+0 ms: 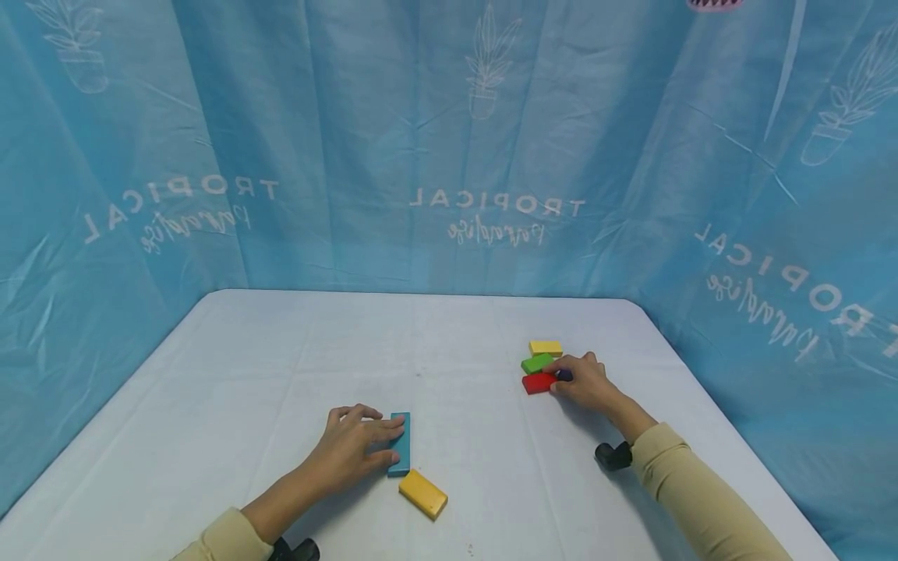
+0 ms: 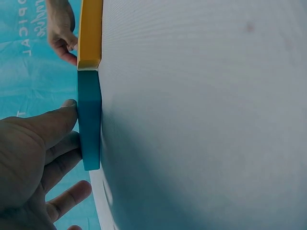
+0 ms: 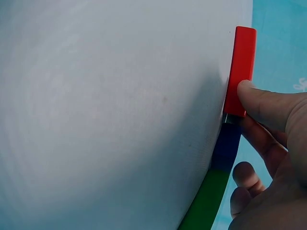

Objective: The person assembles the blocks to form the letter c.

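Observation:
My left hand rests its thumb and fingertips on a teal-blue rectangular block, fingers fairly straight. A yellow block lies at an angle by the blue block's near end. Farther off to the right, my right hand pinches a red block between thumb and index finger at its right end. Close behind the red one is a green block. A dark blue block shows between red and green in the right wrist view, partly hidden by my fingers in the head view.
Behind the green block lies another yellow block. Everything sits on a table with a white cloth. A blue printed curtain hangs around the table's back and sides.

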A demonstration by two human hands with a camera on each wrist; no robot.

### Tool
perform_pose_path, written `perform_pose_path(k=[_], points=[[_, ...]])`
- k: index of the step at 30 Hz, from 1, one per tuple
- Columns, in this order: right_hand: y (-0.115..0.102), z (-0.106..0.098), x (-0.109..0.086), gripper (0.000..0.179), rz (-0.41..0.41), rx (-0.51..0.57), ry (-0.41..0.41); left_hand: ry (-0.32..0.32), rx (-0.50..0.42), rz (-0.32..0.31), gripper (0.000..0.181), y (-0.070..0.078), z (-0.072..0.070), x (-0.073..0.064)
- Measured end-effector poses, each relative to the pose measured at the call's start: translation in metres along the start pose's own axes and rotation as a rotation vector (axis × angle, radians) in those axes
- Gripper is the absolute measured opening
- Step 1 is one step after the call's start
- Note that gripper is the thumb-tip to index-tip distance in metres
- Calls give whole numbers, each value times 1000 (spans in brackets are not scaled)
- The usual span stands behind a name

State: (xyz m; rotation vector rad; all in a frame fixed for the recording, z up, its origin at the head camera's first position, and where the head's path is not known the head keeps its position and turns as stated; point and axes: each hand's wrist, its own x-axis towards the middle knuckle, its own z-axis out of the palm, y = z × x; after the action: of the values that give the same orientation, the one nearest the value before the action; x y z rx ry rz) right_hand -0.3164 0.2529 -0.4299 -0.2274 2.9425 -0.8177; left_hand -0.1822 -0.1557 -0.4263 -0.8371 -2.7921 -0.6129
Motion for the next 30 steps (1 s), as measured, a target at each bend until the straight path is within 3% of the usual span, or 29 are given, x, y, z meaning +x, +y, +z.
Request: perform_pose_path(k=[14,30], points=[[-8,5,3,29,-161,20,20,6,-18,-6,41,-1,2,-1],[-52,28,20,31,-343,38,-38,1,-28,-10,41,0,1,0]])
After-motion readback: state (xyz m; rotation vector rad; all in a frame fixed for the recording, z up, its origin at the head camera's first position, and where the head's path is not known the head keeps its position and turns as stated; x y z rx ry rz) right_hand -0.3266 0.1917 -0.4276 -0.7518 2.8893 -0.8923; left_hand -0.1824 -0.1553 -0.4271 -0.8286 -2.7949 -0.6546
